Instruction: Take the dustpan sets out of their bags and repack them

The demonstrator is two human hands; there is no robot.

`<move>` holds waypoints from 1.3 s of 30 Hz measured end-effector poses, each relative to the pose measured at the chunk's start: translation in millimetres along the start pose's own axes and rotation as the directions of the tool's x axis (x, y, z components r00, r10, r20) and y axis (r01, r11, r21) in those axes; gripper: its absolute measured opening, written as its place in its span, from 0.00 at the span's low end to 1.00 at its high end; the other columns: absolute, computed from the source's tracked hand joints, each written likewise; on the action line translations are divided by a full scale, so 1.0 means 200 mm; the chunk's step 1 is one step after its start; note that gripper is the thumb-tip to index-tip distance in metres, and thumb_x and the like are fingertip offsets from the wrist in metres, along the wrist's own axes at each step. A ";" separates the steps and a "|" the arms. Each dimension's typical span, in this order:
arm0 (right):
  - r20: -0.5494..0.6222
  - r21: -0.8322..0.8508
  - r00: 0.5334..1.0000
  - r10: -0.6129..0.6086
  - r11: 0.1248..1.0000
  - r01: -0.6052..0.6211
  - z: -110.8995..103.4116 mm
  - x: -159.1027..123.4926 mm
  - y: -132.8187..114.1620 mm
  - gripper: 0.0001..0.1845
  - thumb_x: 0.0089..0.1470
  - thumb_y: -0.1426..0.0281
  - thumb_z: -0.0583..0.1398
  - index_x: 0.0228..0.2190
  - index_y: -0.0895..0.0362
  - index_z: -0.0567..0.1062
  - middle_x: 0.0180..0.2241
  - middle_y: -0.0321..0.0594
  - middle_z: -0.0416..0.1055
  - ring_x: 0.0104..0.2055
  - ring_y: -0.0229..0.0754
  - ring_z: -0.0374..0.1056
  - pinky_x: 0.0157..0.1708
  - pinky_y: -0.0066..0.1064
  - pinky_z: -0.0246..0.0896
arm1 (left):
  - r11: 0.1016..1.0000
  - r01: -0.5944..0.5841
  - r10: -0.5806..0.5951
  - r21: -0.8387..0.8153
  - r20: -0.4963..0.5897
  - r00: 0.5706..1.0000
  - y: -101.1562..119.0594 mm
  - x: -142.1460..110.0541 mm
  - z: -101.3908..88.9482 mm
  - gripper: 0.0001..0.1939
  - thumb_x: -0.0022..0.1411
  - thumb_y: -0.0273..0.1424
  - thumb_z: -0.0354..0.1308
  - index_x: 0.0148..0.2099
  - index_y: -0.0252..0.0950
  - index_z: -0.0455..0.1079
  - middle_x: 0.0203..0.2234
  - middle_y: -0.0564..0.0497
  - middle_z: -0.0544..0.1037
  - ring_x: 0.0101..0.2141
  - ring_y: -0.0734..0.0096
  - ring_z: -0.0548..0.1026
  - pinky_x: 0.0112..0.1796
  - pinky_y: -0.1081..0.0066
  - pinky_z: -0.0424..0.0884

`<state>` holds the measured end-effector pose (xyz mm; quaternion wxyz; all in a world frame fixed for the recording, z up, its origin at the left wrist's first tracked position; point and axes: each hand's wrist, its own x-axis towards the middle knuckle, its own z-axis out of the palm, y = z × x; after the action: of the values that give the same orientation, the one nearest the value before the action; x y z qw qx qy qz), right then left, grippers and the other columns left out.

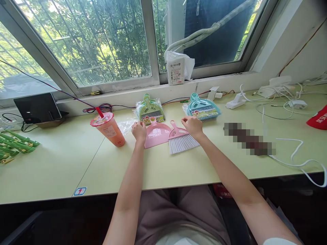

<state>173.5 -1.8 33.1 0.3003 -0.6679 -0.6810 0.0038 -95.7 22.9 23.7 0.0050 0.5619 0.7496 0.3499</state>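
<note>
While the pink dustpan lies on the worktop, the pink brush sits at its right. Left hand at dustpan's left edge, right hand at brush's right end: both grips curled, any hold cannot be determined. Drink cup stands left.

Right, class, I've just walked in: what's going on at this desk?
A person has both hands over the desk. The left hand is at the pink dustpan's left side; the right hand is by the pink brush. Whether either grips is unclear. Behind are green and blue wrapped sets; a drink cup is left.
</note>
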 end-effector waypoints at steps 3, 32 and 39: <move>0.067 -0.024 0.994 -0.081 0.996 0.083 0.02 -0.01 0.01 0.11 0.59 0.70 0.57 0.39 0.54 0.79 0.44 0.43 0.76 0.50 0.48 0.66 0.37 0.32 0.60 | 0.999 -0.019 0.019 0.037 0.015 1.000 0.00 0.00 0.01 0.14 0.67 0.37 0.48 0.43 0.37 0.72 0.46 0.40 0.75 0.50 0.50 0.68 0.49 0.57 0.63; -0.162 0.288 0.977 -0.139 0.940 0.182 0.00 -0.09 -0.13 0.17 0.61 0.57 0.57 0.44 0.51 0.79 0.42 0.42 0.77 0.41 0.45 0.71 0.37 0.31 0.58 | 0.516 0.104 0.434 -0.850 0.364 0.824 0.25 -0.19 0.10 0.19 0.61 0.42 0.57 0.50 0.36 0.66 0.45 0.44 0.76 0.43 0.62 0.75 0.43 0.67 0.68; -0.228 0.281 0.968 -0.107 0.945 0.170 0.00 -0.07 -0.13 0.18 0.59 0.58 0.57 0.46 0.54 0.75 0.51 0.47 0.72 0.54 0.52 0.64 0.53 0.42 0.55 | 0.542 -0.004 0.482 -0.841 0.307 0.821 0.27 -0.22 0.07 0.23 0.58 0.45 0.59 0.49 0.35 0.73 0.43 0.45 0.79 0.44 0.58 0.75 0.44 0.65 0.68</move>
<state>149.5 -17.9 37.5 0.4673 -0.5618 -0.6825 0.0147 -29.5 -0.9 24.6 0.4063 0.6688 0.3858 0.4887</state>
